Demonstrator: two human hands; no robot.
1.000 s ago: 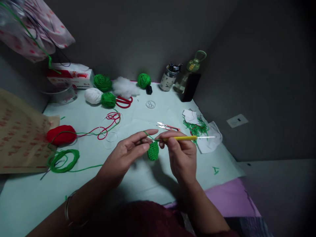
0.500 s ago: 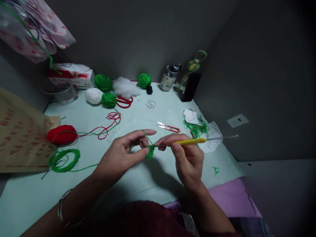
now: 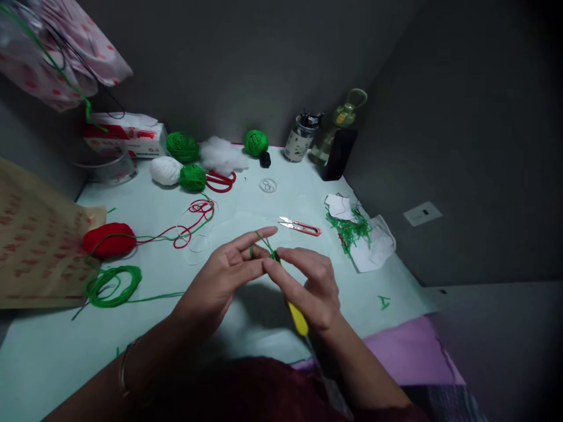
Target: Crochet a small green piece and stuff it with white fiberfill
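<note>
The left hand [image 3: 220, 276] and the right hand [image 3: 313, 287] meet at a small green crochet piece [image 3: 275, 256]. Green yarn [image 3: 261, 237] goes over the left hand. In the right hand is a yellow-handled crochet hook [image 3: 299, 320], partly hidden. Thread snips [image 3: 301, 226] lie just beyond the hands.

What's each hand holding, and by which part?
Left hand: small green crocheted yarn piece, gripped part hidden. Right hand: slim yellow-handled crochet hook, by its handle.

No wording can be read: red characters [image 3: 33, 225] are printed on the paper bag [image 3: 44, 243] at nine o'clock, and blurred print [image 3: 152, 150] is borne by the box [image 3: 125, 140] at ten.
</note>
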